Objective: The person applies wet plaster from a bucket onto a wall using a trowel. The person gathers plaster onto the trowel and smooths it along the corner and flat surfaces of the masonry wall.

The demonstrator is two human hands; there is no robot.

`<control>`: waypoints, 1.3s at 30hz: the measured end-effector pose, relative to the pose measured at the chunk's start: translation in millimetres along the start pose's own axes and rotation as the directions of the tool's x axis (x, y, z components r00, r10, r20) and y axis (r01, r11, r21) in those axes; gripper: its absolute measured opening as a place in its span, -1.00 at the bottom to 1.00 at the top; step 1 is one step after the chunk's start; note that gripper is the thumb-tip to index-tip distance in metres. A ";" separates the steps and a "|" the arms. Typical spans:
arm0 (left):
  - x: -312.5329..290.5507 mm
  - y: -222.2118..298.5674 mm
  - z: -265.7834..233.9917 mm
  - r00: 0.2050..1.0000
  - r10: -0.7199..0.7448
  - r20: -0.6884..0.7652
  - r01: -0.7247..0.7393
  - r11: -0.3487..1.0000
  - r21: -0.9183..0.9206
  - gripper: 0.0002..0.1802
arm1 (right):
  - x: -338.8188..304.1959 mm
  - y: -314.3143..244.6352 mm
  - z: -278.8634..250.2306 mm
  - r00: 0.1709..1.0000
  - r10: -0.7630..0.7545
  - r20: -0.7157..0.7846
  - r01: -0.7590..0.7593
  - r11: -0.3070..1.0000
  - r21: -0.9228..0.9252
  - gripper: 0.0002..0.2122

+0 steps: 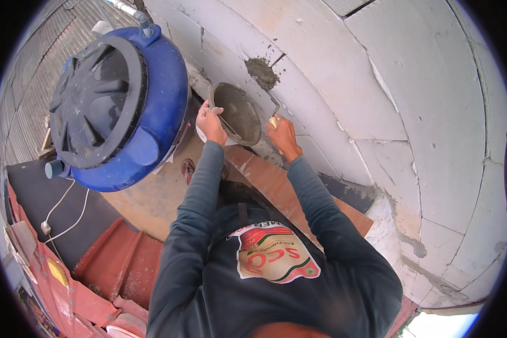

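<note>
My left hand (211,123) is closed on the rim of a grey, mortar-stained bucket (245,112), which is tilted so that its inside faces up toward me. Wet grey mortar coats the inside. In my right hand (283,137) is the light wooden handle of a trowel (274,107), whose bent metal neck points up toward the wall. A dark lump of mortar (262,72) lies at the end of that neck, against the wall; it hides the blade. Beyond both hands stands the pale block wall (321,73).
A blue water tank (166,112) with a black lid (104,98) stands at left, close to my left hand. A brown board (276,186) lies below my right forearm. Red metal sheets (118,259) and a white cable (67,225) are at lower left. My feet are on a brownish floor (146,208).
</note>
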State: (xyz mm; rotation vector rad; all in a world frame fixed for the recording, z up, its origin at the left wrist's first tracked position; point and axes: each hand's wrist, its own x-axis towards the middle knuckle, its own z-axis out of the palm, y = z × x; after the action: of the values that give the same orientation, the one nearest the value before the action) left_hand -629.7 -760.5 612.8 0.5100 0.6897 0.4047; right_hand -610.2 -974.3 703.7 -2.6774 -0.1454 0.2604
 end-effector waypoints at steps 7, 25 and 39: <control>2.1 -1.7 12.1 1.000 -0.011 0.028 0.011 1.000 0.003 -0.32 | -8.8 -10.9 -66.9 0.989 0.120 0.083 -0.138 0.957 0.256 -0.62; -12.9 11.7 28.2 0.999 -0.017 -0.035 0.016 0.999 -0.036 -0.50 | -27.2 -10.1 -42.8 0.997 -0.080 -0.010 0.080 0.988 0.135 -0.57; -1.4 10.5 12.3 1.000 0.029 0.004 -0.029 0.999 0.018 -0.37 | -30.0 -42.4 -123.6 0.992 0.123 0.039 -0.128 0.908 0.398 -0.54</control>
State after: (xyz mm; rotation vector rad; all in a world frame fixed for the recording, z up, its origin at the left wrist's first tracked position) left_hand -624.2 -756.5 627.6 0.5378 0.6832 0.4246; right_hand -616.5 -992.5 836.4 -2.2782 0.0720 0.3113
